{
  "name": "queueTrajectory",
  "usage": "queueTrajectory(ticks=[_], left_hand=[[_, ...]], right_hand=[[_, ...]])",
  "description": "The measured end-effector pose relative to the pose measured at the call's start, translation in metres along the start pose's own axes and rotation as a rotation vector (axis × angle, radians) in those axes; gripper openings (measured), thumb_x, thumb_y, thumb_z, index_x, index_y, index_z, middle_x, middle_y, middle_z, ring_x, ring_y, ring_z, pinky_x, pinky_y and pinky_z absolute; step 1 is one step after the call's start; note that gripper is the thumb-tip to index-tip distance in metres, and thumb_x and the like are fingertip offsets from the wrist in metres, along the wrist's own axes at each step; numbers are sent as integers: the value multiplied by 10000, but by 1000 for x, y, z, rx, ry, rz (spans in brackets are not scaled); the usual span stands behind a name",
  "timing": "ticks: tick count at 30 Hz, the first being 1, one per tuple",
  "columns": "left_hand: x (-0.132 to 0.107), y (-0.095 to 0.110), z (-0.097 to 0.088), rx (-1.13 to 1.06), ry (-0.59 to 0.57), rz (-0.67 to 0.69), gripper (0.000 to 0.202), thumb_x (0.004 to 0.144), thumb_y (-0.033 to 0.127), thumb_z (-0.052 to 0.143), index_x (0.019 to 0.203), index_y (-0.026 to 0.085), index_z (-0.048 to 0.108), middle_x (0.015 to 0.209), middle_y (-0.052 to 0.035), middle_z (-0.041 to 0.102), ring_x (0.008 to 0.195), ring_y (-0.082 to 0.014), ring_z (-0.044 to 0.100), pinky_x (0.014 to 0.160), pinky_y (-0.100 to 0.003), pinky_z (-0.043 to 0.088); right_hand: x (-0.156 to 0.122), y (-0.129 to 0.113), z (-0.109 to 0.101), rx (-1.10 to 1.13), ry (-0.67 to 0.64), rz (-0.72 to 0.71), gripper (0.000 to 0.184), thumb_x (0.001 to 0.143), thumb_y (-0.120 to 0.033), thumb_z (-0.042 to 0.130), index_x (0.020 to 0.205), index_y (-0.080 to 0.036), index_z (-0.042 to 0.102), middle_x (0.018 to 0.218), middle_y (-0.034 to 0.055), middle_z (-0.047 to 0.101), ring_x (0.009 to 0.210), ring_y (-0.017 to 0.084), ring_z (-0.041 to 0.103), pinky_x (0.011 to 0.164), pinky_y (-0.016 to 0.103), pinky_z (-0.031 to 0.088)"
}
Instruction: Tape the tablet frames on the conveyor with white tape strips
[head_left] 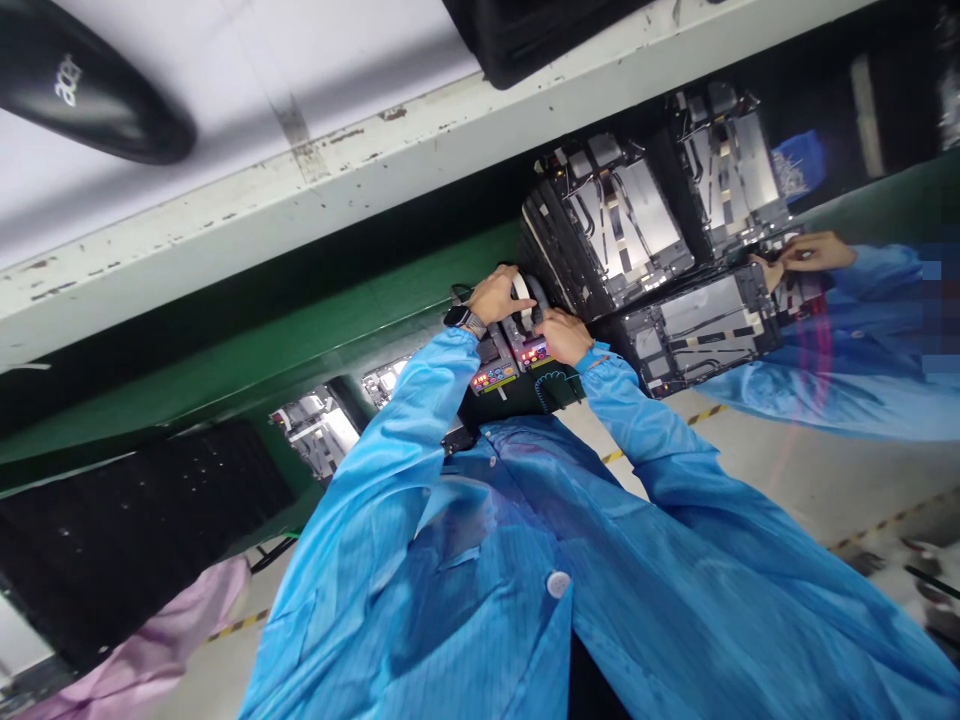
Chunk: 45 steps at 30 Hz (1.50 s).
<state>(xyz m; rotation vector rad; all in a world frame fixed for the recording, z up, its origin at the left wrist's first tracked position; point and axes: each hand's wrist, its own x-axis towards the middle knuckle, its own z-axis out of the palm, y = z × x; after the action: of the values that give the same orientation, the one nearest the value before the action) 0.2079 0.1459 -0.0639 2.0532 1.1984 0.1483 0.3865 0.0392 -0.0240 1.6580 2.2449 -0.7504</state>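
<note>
My left hand (495,296), with a dark watch (457,316) on its wrist, is curled against a white curved piece (520,288) above two small bench units. My right hand (564,335) is close beside it, fingers bent together by the grey upper part of the right unit; what they grip is hidden. The left unit (493,378) and the right unit (534,354) both have red lit digits and small coloured buttons. A coiled blue cord (551,378) hangs below my right hand.
Opened laptop bases with silver batteries (626,225) stand stacked on the green bench (352,335). Another base (697,335) lies near a co-worker's hands (814,252) at right. A pale shelf edge (315,180) runs overhead, and a pink cloth (172,630) hangs at lower left.
</note>
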Motion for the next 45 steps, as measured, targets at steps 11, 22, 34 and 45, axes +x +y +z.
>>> queueTrajectory(ticks=[11,22,34,45], left_hand=[[-1,1,-2,-15,-20,-15,802,829,525,781,1467,122,510,1484,-203,538,1400,-346,523,1199,-432,385],[0,2,-1,-12,-14,-15,799,823,518,781,1461,119,515,1471,-197,552,1399,-345,522,1186,-435,400],[0,2,-1,-30,-20,-25,831,814,528,786,1479,120,500,1494,-207,536,1409,-354,515,1197,-453,390],[-1,0,-4,-10,-24,-12,797,841,521,760,1482,122,502,1476,-200,553,1378,-346,542,1172,-435,418]], right_hand=[[-2,0,-5,-10,-18,-37,376,874,-87,605,1176,-211,792,1272,133,643,1158,278,590,917,340,491],[4,-8,-11,-21,-44,15,320,884,-107,594,1091,-221,809,1223,145,665,1115,297,632,899,370,500],[16,-8,-16,64,-236,123,344,877,-222,605,1185,-271,749,1128,99,776,1033,296,733,838,344,521],[11,-5,-13,226,-177,276,329,883,-163,540,1139,-239,732,1132,92,770,1027,262,731,835,310,526]])
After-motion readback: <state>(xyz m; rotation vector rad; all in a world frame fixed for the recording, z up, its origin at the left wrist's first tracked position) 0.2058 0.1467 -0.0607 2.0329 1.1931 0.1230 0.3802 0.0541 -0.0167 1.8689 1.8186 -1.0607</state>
